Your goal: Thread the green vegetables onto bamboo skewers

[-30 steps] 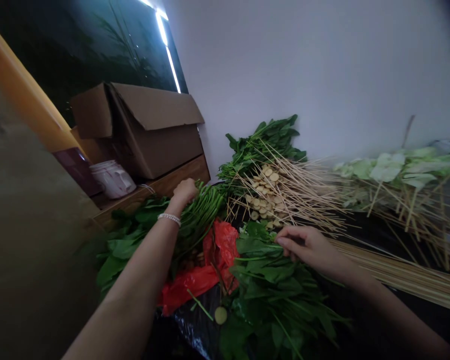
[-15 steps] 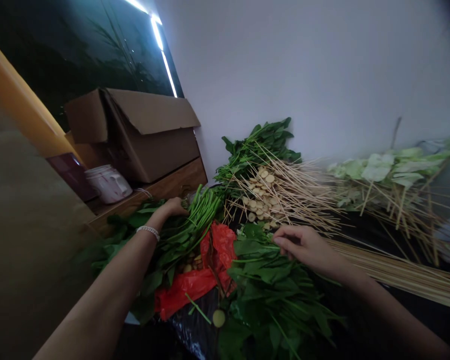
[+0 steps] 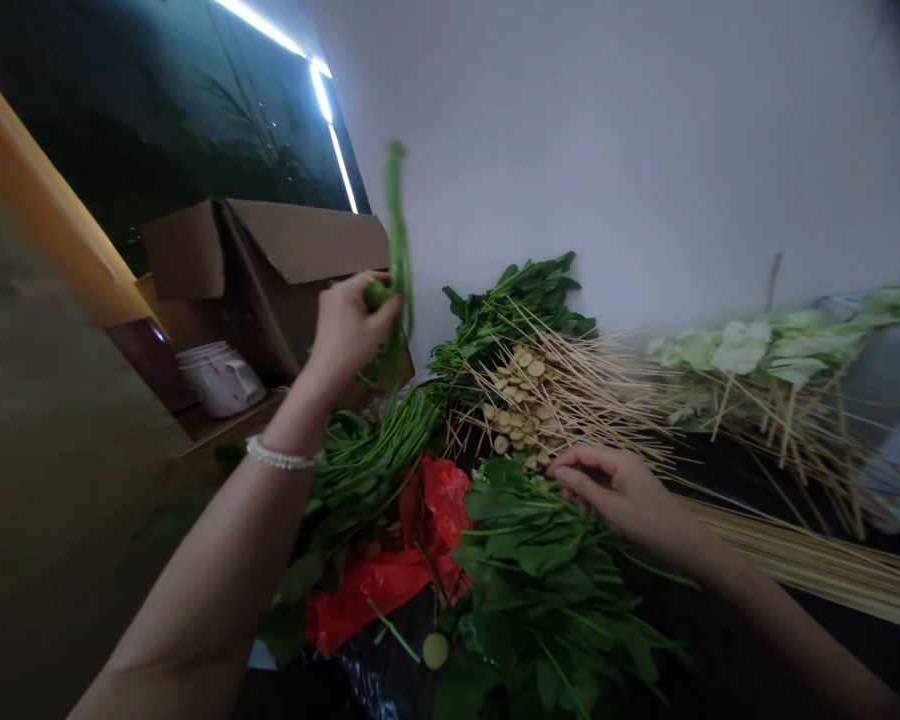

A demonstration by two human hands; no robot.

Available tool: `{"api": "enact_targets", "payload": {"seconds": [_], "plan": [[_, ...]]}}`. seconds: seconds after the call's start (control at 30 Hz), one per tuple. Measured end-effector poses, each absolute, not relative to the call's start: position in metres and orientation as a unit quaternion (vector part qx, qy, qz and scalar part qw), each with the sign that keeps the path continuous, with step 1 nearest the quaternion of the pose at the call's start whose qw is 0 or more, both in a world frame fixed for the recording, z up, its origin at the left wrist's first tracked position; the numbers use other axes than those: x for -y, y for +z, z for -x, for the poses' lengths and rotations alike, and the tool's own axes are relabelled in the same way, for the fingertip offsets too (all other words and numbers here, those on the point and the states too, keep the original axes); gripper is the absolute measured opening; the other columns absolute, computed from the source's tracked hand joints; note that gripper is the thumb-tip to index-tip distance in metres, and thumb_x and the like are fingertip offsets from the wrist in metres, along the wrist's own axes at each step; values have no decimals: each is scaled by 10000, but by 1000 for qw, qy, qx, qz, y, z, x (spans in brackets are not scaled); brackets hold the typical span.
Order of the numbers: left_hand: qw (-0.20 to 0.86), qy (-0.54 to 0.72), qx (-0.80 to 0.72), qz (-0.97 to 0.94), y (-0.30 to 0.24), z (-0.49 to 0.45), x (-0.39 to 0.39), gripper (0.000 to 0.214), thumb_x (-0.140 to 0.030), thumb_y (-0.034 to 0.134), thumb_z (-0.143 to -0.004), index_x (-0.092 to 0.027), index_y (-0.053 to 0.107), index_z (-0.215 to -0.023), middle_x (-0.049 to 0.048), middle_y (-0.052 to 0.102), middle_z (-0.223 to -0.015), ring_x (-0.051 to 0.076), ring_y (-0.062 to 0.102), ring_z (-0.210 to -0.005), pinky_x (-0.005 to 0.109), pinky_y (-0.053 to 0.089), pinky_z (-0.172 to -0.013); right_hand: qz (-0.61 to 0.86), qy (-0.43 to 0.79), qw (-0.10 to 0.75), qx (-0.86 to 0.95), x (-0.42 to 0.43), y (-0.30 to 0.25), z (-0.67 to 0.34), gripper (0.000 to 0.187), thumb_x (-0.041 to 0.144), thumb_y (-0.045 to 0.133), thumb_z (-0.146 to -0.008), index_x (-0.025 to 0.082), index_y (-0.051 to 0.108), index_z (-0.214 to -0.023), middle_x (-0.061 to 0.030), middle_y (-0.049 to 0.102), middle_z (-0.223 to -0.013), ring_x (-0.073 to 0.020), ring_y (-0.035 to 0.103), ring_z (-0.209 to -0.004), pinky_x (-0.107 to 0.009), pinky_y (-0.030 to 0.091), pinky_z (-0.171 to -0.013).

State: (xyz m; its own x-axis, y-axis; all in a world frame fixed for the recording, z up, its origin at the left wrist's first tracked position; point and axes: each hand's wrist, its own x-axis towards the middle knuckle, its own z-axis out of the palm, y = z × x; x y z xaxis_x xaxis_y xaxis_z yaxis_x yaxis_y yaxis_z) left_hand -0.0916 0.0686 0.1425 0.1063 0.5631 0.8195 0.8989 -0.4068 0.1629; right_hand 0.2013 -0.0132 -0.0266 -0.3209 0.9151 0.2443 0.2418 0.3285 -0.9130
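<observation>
Raised in front of the cardboard box, my left hand is closed round a few green vegetable stems that stand upright and blur at the top. Below it lies a heap of leafy greens, stems toward the back. My right hand has its fingers curled together at the upper edge of a second pile of leafy greens; what they pinch, if anything, cannot be made out. Between both piles is a red plastic bag with pale slices partly hidden inside.
Skewered round slices lie behind, their wooden skewers fanning right. More leafy greens lean on the wall. Skewered cabbage leaves are at right, above a bundle of bare skewers. A cardboard box and white jug stand left.
My left hand has risen from the left heap, lifting a few stems up in front of the box. My right hand stays nearly where it was by the right pile.
</observation>
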Motion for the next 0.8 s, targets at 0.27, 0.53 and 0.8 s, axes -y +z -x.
{"api": "enact_targets", "payload": {"seconds": [0.27, 0.53, 0.8], "plan": [[278, -289, 373, 837, 6, -17, -11, 373, -78, 537, -807, -183, 625, -1154, 50, 748, -884, 164, 681, -719, 237, 495, -610, 371, 399, 570, 615, 13, -17, -201, 550, 417, 696, -764, 238, 508, -1249, -32, 680, -911, -160, 638, -687, -261, 516, -542], [119, -394, 400, 819, -30, -23, 0, 522, -120, 560, -844, -213, 500, -1354, 66, 737, -1078, 178, 706, -858, 257, 543, -743, 413, 374, 618, 554, 0, -23, -211, 276, 469, 658, -789, 218, 614, -898, -39, 672, -899, -196, 652, -796, -361, 577, -759], [-21, -549, 531, 645, -18, 42, 30, 175, -207, 622, -790, -189, 725, -930, 10, 731, -828, 165, 660, -744, 239, 489, -699, 419, 348, 604, 581, -5, -22, -218, 247, 457, 635, -805, 224, 621, -885, -44, 670, -917, -197, 654, -800, -375, 563, -800]]}}
